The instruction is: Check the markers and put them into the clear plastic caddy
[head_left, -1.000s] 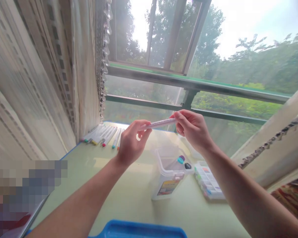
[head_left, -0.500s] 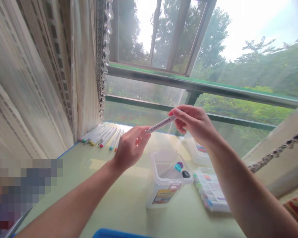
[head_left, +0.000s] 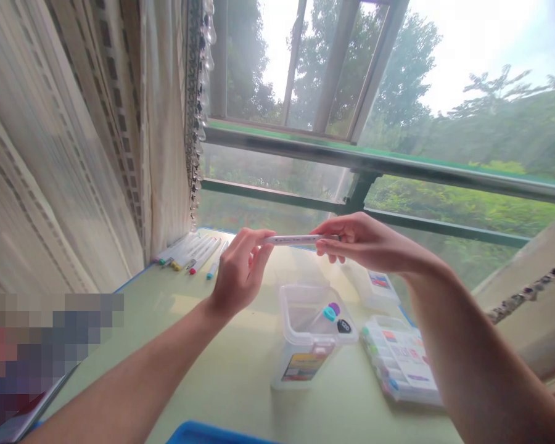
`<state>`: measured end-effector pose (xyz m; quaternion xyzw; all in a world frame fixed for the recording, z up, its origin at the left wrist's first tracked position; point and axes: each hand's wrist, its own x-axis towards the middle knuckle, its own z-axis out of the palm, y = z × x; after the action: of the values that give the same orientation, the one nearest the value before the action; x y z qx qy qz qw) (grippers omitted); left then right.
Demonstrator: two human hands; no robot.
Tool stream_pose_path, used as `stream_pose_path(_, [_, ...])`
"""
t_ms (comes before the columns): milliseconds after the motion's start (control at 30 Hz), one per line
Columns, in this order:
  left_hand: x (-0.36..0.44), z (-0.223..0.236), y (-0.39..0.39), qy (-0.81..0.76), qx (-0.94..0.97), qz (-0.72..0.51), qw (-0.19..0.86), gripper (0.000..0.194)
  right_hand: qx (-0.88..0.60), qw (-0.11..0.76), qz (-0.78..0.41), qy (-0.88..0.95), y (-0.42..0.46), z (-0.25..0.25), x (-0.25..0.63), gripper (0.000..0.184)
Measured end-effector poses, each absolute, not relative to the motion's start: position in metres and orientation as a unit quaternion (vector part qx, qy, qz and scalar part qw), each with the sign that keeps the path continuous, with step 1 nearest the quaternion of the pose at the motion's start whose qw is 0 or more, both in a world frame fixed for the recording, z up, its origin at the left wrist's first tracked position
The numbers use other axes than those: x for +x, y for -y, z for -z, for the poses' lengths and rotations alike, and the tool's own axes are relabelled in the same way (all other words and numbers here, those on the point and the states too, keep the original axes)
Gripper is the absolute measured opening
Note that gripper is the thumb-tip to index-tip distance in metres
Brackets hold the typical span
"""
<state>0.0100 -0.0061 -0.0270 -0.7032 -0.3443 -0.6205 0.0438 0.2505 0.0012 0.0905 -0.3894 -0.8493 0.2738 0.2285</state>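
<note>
A white marker pen (head_left: 293, 240) with small dark print is held level above the table, one end in each hand. My left hand (head_left: 240, 265) pinches its left end. Around the right end close the fingers of my right hand (head_left: 365, 240), and a dark tip shows between them. Below the marker stands a clear plastic box (head_left: 300, 345) with its lid raised. Inside it are several markers with purple, turquoise and black caps (head_left: 345, 325), the black one numbered 120.
Several white markers (head_left: 198, 256) lie in a row at the far left of the pale table (head_left: 231, 370). To the right are a case of colours (head_left: 402, 361) and another clear container (head_left: 374, 287). A blue tray edge (head_left: 213, 431) shows in front; curtains (head_left: 74, 123) hang left.
The marker has turned from slanting up on the right to level. My right hand has come down and moved slightly right; both hands still hold the marker.
</note>
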Motion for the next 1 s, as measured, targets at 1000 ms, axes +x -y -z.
stream_pose_path(1000, [0.0126, 0.0223, 0.0140, 0.327, -0.706, 0.628, -0.014, 0.021, -0.391, 0.286, -0.247, 0.839, -0.0019, -0.0848, 0.2487, 0.039])
